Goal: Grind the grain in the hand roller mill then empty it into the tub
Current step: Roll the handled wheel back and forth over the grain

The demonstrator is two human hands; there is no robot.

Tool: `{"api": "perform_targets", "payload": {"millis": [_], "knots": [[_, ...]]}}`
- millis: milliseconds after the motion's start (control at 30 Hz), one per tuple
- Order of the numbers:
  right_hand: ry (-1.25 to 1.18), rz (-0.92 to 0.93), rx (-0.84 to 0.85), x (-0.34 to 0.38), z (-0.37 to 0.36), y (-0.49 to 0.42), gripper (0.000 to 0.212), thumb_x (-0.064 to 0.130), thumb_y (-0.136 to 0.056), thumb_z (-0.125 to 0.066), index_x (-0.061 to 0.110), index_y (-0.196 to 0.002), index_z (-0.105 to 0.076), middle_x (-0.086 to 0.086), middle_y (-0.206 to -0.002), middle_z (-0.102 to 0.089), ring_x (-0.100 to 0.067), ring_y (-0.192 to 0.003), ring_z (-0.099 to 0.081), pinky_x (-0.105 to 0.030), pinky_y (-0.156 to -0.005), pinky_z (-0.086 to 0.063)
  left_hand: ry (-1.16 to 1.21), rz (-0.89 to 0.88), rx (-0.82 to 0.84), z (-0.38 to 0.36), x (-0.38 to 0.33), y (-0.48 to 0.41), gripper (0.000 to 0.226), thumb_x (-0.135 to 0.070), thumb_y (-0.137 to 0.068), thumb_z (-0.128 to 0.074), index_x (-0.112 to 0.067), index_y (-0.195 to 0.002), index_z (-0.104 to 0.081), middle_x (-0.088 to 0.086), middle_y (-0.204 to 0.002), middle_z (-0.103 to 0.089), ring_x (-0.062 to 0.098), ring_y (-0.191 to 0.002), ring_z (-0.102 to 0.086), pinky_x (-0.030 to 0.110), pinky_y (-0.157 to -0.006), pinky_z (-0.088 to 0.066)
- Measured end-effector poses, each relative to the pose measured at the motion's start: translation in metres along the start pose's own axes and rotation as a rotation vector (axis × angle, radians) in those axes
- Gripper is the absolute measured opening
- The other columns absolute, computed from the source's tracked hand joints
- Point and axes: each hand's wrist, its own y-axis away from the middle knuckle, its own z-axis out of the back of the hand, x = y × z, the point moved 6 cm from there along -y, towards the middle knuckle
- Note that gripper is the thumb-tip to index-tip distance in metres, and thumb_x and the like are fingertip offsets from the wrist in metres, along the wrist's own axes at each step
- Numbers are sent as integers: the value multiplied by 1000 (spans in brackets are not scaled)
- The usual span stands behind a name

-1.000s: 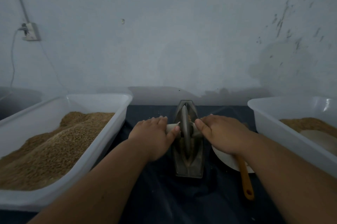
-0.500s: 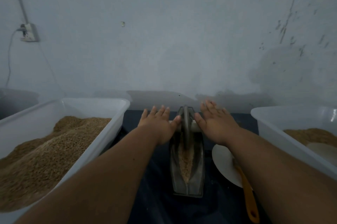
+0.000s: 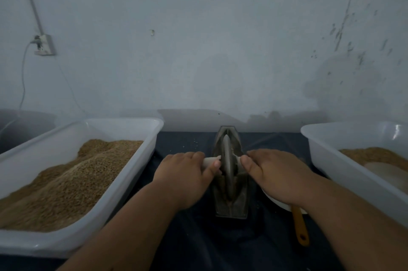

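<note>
Grain (image 3: 72,182), brown and heaped, fills the white plastic tub (image 3: 123,123) on the left. Beside it, the left hand (image 3: 184,174) curls its fingers round the pale handle stub (image 3: 208,161) of the grey metal hand roller mill (image 3: 239,202), which sits on the dark blue surface (image 3: 198,237). Across the upright grinding wheel (image 3: 227,160), the right hand (image 3: 273,174) grips the opposite stub, thumb beside the wheel. A second white plastic tub (image 3: 326,160), also holding some grain, stands at the far right.
</note>
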Motion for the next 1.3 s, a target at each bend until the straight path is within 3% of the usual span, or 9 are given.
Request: {"api": "perform_targets", "payload": {"millis": [233, 333, 467, 600, 700, 833, 967, 1133, 1300], "knots": [[-24, -39, 73, -15, -14, -23, 93, 82, -75, 12, 32, -101, -62, 6, -102, -65, -14, -92, -60, -39, -85, -49, -6, 21, 75, -17, 6, -19, 111, -80, -70, 21, -23, -144, -40, -1, -144, -50, 19, -130, -47, 40, -106, -35], [-6, -109, 97, -32, -26, -49, 80, 75, -89, -2, 29, -119, -62, 0, -127, -62, -22, -115, -58, -43, -98, -45, -27, 58, 145, -35, 14, -49, 97, -75, -81, 8, -19, -147, -36, 4, -151, -43, 24, -139, -38, 43, -111, -29], [33, -169, 121, -57, -43, -86, 75, 64, -99, -9, 20, -157, -23, -2, -166, -13, -18, -152, -11, -43, -122, -14, -13, 115, 254, -54, 25, -97, 82, -67, -94, -2, -16, -155, -19, 5, -162, -20, 27, -150, -9, 47, -120, -10], [51, -227, 87, -77, -50, -109, 76, 66, -96, -3, 23, -159, 4, 1, -165, 19, -16, -151, 16, -47, -122, 4, -109, 135, 234, -61, 31, -126, 79, -68, -92, 4, -21, -156, 8, -2, -164, 12, 22, -147, 23, 46, -115, 17], [56, -231, 56, -80, -52, -114, 77, 66, -96, -3, 23, -157, 11, 0, -162, 27, -16, -149, 23, -46, -122, 7, -133, 146, 197, -61, 31, -132, 79, -69, -91, 6, -22, -154, 13, -3, -162, 19, 21, -146, 27, 45, -112, 22], [-14, -189, 115, -70, -47, -104, 73, 64, -99, -10, 19, -156, -26, -5, -165, -17, -20, -151, -18, -45, -121, -19, -51, 114, 268, -58, 27, -119, 76, -66, -95, -1, -23, -157, -2, 2, -165, -5, 25, -151, -4, 45, -120, -3], [-42, -169, 164, -49, -33, -69, 76, 73, -93, -7, 27, -126, -58, -2, -136, -57, -25, -123, -54, -46, -102, -43, -71, 70, 248, -43, 17, -85, 78, -69, -93, -3, -23, -152, -27, 6, -155, -37, 27, -139, -38, 46, -110, -30], [-12, -81, 111, -21, -17, -22, 77, 82, -79, 5, 35, -92, -53, 9, -97, -59, -15, -91, -58, -42, -84, -49, -68, 12, 82, -18, 5, -35, 105, -81, -68, 24, -30, -115, -55, -2, -118, -63, 20, -106, -58, 39, -88, -41], [11, -24, 34, -4, -3, -1, 100, 82, -75, 15, 28, -119, -58, 5, -119, -63, -16, -110, -58, -43, -96, -46, 8, -22, -24, 0, 0, -5, 104, -76, -67, 31, -32, -109, -53, -8, -106, -62, 15, -96, -58, 37, -85, -43]]}}
